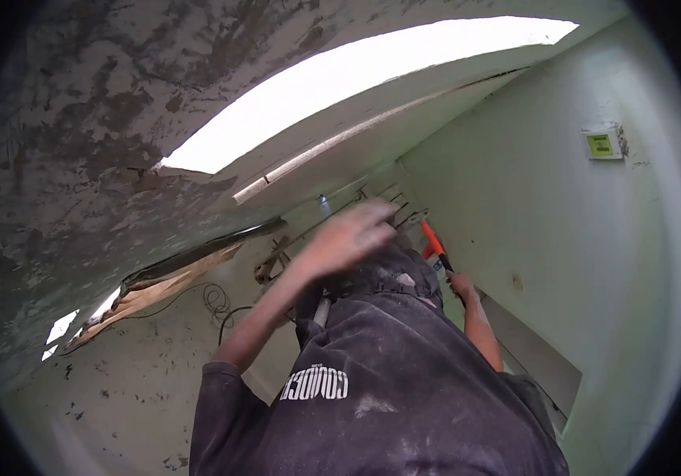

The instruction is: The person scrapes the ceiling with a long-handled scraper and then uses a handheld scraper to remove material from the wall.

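Note:
My left hand [352, 238] is raised over my waist and smeared by motion. Its fingers look loosely apart, with nothing seen in them. On the other side, my right hand [462, 287] is closed around the black grip of a hammer [433, 240] with an orange shaft. The hammer points away from me, its grey metal head near the pale green wall [515, 206]. My dusty dark T-shirt [404, 381] with white lettering fills the lower middle of the view and hides the floor under it.
A scraped, patchy grey wall [78, 166] rises on the left, with a bright opening [372, 75] above. A white switch box [602, 144] is fixed to the green wall. A loose dark cable [217, 300] and a narrow wood-edged gap [174, 289] lie lower left.

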Available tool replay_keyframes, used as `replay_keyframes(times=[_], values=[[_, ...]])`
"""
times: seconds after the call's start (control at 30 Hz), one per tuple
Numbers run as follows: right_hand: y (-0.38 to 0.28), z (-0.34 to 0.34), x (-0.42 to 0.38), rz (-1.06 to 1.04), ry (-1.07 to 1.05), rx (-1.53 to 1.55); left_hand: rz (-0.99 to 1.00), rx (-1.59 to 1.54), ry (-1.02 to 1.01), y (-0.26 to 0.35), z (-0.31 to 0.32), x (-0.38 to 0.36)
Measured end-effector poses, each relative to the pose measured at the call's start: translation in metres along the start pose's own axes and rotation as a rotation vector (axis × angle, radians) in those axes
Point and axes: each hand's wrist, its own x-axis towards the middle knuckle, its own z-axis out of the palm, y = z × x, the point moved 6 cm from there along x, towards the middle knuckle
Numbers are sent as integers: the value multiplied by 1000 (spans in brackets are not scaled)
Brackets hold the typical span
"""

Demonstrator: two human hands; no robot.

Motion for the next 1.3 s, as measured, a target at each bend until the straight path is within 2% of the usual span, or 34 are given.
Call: replay_keyframes(times=[0.03,0.07,0.13,0.17,0.2,0.23,0.3,0.37,0.4,0.47,0.5,0.57,0.6,0.63,0.67,0.7,0.73,0.77,0.8,0.83,0.9,0.97,1.0,1.03,1.07,1.1,1.13,1.23,1.27,1.3], values=[[2,3,1,-4,-1,0,280,-72,-168,29,23,-4],[7,5,1,23,-4,28,284,-66,-161,8,36,-7],[8,4,-8,38,17,66,103,-219,-406,-64,78,-13],[14,3,-5,34,15,63,-456,315,-349,-91,35,-20],[19,6,4,19,6,41,-63,281,19,-175,37,-18],[19,10,5,10,-2,24,-54,290,10,-129,15,-40],[23,9,1,43,-13,32,-262,246,-18,-42,-3,-4],[25,12,-2,61,-27,27,300,-188,-117,63,13,-1],[28,13,3,77,-42,30,303,-185,-115,52,25,-9],[28,5,3,93,-47,34,136,30,-519,5,81,-24],[21,3,-2,83,-48,-1,-95,317,-407,-8,53,-10],[12,2,-2,77,-50,-19,-178,1127,-21,-43,15,-6],[10,1,-2,61,-38,-17,-168,1130,-29,-17,8,-2],[12,-2,-2,44,-25,-16,-31,532,56,43,-5,6],[71,4,48,47,-23,-14,93,-71,136,90,-15,12],[102,1,102,-161,70,-268,349,-150,18,127,2,2],[91,34,152,-370,165,-523,524,-222,-170,157,28,-14],[68,8,104,-375,171,-526,528,-219,-163,153,26,-13],[45,2,61,-203,71,-292,415,-275,-440,140,38,-18],[-5,-10,5,-28,-30,-51,291,-326,-722,127,46,-30],[-15,-8,-16,-18,-22,-17,-197,632,-417,76,-14,-21],[-17,-14,-3,-23,21,37,-227,1310,89,31,-48,-28],[-8,-9,21,-102,58,-33,-187,1311,79,55,-50,-23],[6,-8,32,-169,92,-108,-49,599,57,102,-54,-23],[14,-10,31,-141,112,-83,70,-116,13,140,-55,-23],[13,-9,31,-97,101,-70,421,-418,-159,176,-42,-33],[11,-7,28,-59,87,-59,443,-428,-185,180,-29,-32],[-1,-16,6,-3,77,-86,220,-153,-738,151,45,-32],[-3,-16,-1,12,36,4,-26,405,-550,98,38,-29],[-2,-13,-5,14,39,13,-306,1004,-463,73,26,-26]])
